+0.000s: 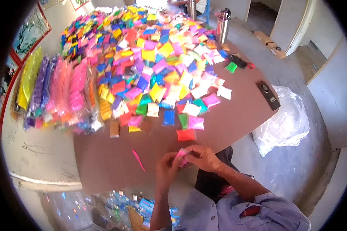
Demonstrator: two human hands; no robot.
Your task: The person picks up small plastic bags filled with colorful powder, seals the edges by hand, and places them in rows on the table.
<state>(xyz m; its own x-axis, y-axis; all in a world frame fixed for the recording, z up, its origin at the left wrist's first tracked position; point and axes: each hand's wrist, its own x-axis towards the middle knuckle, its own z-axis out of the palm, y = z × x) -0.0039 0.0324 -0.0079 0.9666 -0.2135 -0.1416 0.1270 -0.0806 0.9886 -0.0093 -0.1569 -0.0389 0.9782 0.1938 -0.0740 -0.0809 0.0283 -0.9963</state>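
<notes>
Between my two hands, near the front edge of the brown table (104,161), is a small pink packet (182,153). The fingers of my left hand (168,165) pinch its left side. My right hand (204,158) grips its right side with thumb and fingertips, covering part of it. To the left of my hands a thin pink strip (138,160) lies on the table. A red packet (186,134) rests just beyond my fingers, beside a pink packet (196,123) and a blue packet (168,118).
A large heap of colourful packets (158,65) covers the far table. Long clear bags of packets (59,88) stand at the left. A steel flask (223,26) and a black device (268,95) sit along the right edge. A clear plastic bag (283,119) lies on the floor.
</notes>
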